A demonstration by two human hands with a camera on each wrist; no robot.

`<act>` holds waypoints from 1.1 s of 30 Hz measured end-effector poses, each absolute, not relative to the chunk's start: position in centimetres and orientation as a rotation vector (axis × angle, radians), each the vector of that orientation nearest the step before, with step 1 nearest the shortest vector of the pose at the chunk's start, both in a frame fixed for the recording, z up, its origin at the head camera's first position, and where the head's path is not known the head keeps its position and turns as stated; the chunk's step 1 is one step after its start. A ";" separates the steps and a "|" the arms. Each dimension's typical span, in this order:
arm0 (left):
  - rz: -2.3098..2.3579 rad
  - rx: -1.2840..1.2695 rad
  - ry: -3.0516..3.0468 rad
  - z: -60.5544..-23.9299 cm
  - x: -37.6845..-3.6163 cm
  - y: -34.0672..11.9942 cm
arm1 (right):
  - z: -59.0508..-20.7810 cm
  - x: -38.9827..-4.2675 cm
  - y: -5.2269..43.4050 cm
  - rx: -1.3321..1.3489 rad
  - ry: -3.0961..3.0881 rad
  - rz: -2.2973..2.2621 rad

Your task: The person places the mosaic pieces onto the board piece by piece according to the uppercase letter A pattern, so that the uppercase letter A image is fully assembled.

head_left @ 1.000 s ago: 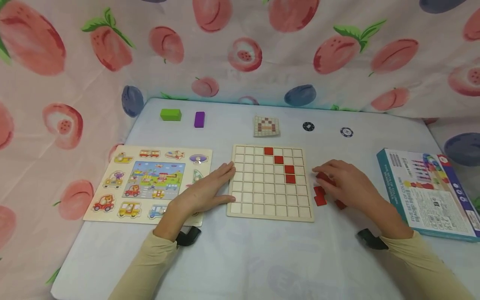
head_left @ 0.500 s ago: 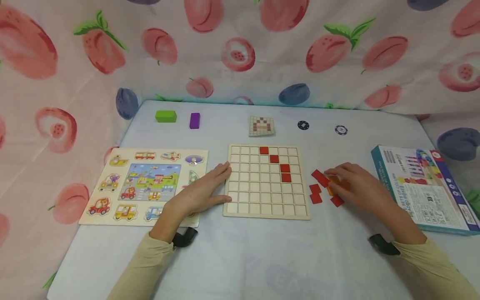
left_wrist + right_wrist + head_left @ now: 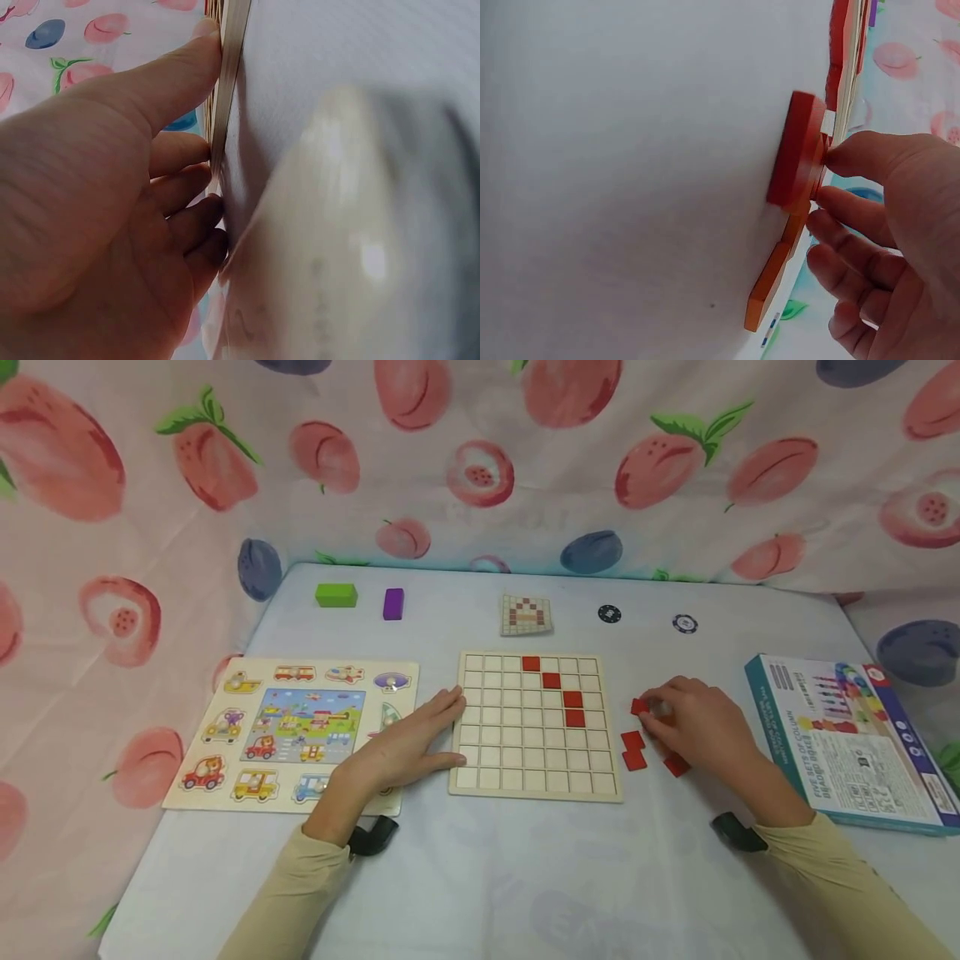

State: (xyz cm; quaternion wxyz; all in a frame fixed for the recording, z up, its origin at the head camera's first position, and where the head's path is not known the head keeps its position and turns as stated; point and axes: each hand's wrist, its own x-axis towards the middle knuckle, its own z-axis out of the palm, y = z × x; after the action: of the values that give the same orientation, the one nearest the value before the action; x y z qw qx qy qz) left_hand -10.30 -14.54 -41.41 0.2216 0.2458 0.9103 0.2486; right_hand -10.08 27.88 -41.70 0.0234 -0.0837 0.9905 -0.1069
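Note:
The pale wooden grid board [image 3: 513,739] lies flat at the middle of the table, with several red square tiles [image 3: 573,699] in its cells. My left hand [image 3: 408,739] rests along its left edge, fingers extended and thumb apart; in the left wrist view the fingertips touch the board's side. At the right of the board, my right hand [image 3: 693,727] pinches a red tile [image 3: 639,706] between thumb and fingers. Loose red tiles [image 3: 633,760] lie beside and under this hand. In the right wrist view, orange tiles [image 3: 767,289] lie behind a nearer red tile [image 3: 795,154].
Left of the board is a wooden vehicle puzzle [image 3: 255,735], partly under my left hand. A small grid pattern card [image 3: 526,615], a green block [image 3: 336,595], a purple block [image 3: 393,604] and two round chips [image 3: 610,613] stand farther back. A boxed game [image 3: 855,743] lies at the right.
My right hand has shifted over the loose tiles, uncovering orange ones and then covering them again, and now grips a red tile. My left hand stays at the board.

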 end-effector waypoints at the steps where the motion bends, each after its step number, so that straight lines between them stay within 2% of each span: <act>1: 0.686 0.680 2.517 -41.3 -10.3 -14.5 | -41.6 -10.1 27.8 -0.251 3.060 -0.341; 15: 0.683 0.692 2.517 -41.6 -10.3 -14.6 | -41.2 -10.7 26.8 -0.284 3.055 -0.377; 26: 0.683 0.683 2.520 -41.7 -10.4 -14.7 | -41.4 -9.1 22.1 -0.799 3.077 -0.384; 33: 0.680 0.690 2.517 -41.6 -10.4 -14.6 | -42.1 -8.8 21.0 -0.823 3.082 -0.347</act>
State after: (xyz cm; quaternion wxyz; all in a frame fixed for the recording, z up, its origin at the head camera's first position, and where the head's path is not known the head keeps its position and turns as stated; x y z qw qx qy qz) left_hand -10.43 -14.56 -41.63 0.2205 0.2496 0.9103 0.2459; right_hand -8.78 20.99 -42.05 -0.0337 -0.2564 0.9599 -0.1081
